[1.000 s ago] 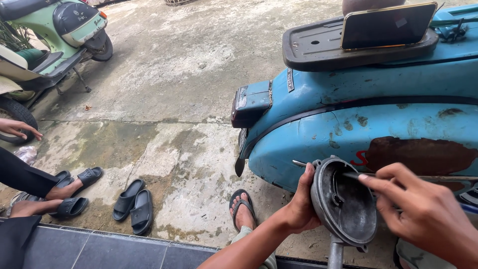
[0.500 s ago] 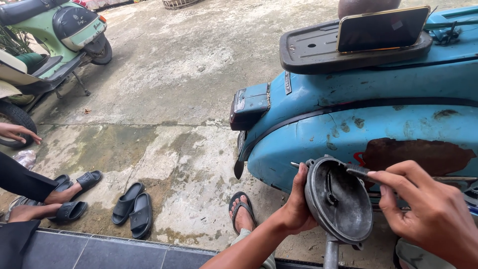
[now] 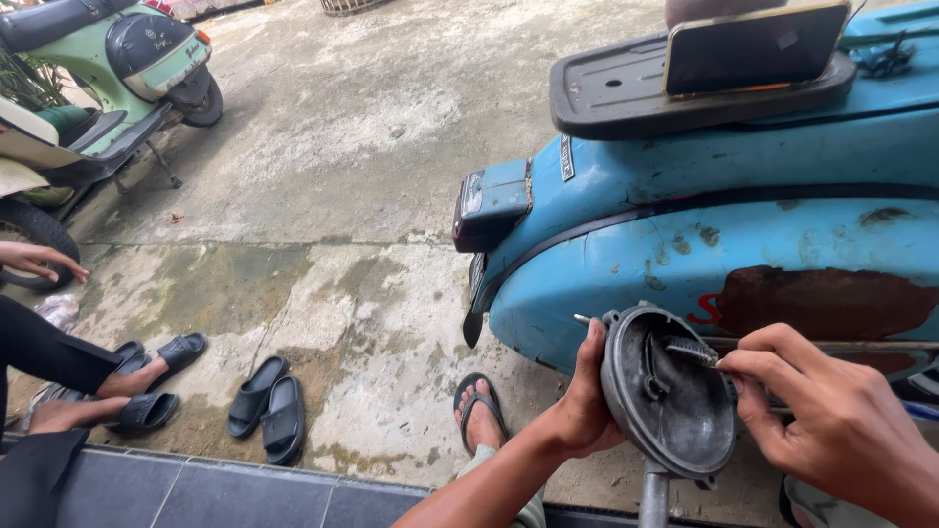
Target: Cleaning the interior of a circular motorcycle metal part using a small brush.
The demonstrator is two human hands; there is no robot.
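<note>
Head cam, looking down: the left hand (image 3: pixel 584 411) has its grip wrapped around the rim of a round, dished metal housing (image 3: pixel 668 396), dull grey and grimy inside, kind of a shallow bowl shape with a lumpy cast edge. It's held up right in front of the blue scooter (image 3: pixel 704 225), down by the lower side panel. The right hand (image 3: pixel 831 420) has a tight pinch grip on a small brush (image 3: pixel 692 350) with short dark bristles, and the bristle end sits against the upper inside of the housing. A plain metal tube (image 3: pixel 652 494) sticks out below the housing.

The scooter's paint is chalky and chipped, with a big rusty brown patch (image 3: pixel 831 303) just above the right hand. A flat black rubbery seat base (image 3: pixel 626 98) sits on top with a phone (image 3: pixel 753 44) lying on it.

The floor is rough stained concrete (image 3: pixel 323 166). A pair of black slides (image 3: pixel 266 406) lies near the tiled step (image 3: pixel 196 489). A green scooter (image 3: pixel 117 68) is parked far left, well apart.
</note>
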